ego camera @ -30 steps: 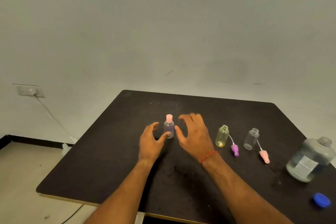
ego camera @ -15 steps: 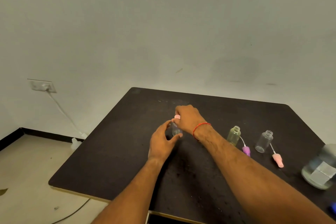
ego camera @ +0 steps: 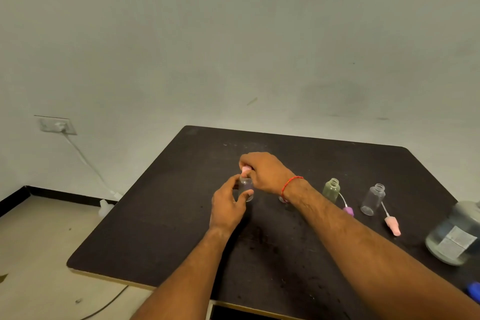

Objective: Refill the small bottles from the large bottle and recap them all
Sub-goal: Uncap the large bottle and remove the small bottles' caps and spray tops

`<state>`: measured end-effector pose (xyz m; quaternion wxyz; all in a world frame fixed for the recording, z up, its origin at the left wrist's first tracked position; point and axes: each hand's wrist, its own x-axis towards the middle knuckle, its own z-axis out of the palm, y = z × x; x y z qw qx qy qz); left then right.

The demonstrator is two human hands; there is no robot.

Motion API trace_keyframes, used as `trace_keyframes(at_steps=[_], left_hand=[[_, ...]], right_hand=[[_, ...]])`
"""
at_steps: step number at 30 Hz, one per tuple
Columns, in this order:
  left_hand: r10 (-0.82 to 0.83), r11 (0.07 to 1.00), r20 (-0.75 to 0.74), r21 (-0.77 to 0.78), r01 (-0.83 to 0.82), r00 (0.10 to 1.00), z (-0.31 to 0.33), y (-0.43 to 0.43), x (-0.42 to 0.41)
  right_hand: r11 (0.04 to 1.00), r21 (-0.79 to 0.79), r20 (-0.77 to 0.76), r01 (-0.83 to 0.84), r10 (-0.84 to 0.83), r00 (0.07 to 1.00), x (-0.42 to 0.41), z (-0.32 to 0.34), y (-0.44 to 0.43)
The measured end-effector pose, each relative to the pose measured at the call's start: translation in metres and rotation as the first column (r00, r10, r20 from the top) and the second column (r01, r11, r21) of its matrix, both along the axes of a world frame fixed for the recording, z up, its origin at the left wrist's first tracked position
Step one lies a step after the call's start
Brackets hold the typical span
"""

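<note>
Just left of the frame's centre, on the dark table (ego camera: 181, 215), my left hand (ego camera: 228, 205) grips the body of a small purple-tinted bottle (ego camera: 246, 187), thumb and fingers curled round it to keep it upright. Directly above it, my right hand (ego camera: 262, 171) pinches the bottle's pink cap (ego camera: 246, 170), which sits on the neck. I cannot tell from here whether I am loosening or tightening it, nor whether this bottle holds any liquid.

Right of centre, a yellow-green bottle (ego camera: 331, 189) stands open, its purple cap (ego camera: 348, 210) lying beside it with its tube. Just right of that, a clear bottle (ego camera: 372, 199) also stands open, and its pale pink cap (ego camera: 392, 226) lies below it on the table. Both look empty to me.

At the right edge stands the large bottle (ego camera: 454, 236), with liquid in it and its neck running out of frame. A blue cap (ego camera: 474, 291), probably its own, lies in the lower right corner.

I judge the task barely begun: no refill shows, and at least two small bottles remain to fill and recap.
</note>
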<state>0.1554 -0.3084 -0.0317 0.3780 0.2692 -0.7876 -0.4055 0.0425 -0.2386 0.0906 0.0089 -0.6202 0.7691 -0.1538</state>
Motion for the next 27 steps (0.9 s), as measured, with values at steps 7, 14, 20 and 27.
trace_keyframes(at_steps=[7,14,20,27], left_hand=[[0.017,1.000,0.020,0.004,-0.017,1.000,-0.001,0.000,-0.002],[0.012,1.000,0.021,-0.014,-0.011,1.000,0.001,0.001,-0.001],[0.016,1.000,0.008,0.014,-0.016,1.000,0.001,0.001,-0.001],[0.002,1.000,0.028,0.006,-0.002,1.000,0.001,0.000,-0.002]], right_hand=[[0.997,-0.029,0.137,-0.067,0.070,0.988,-0.005,-0.007,0.010],[0.992,-0.059,0.082,0.112,-0.107,0.991,-0.001,-0.007,0.007],[0.995,-0.081,0.230,0.061,-0.041,0.972,0.001,-0.001,0.011],[0.997,0.025,0.118,0.069,-0.072,0.990,0.001,0.002,0.008]])
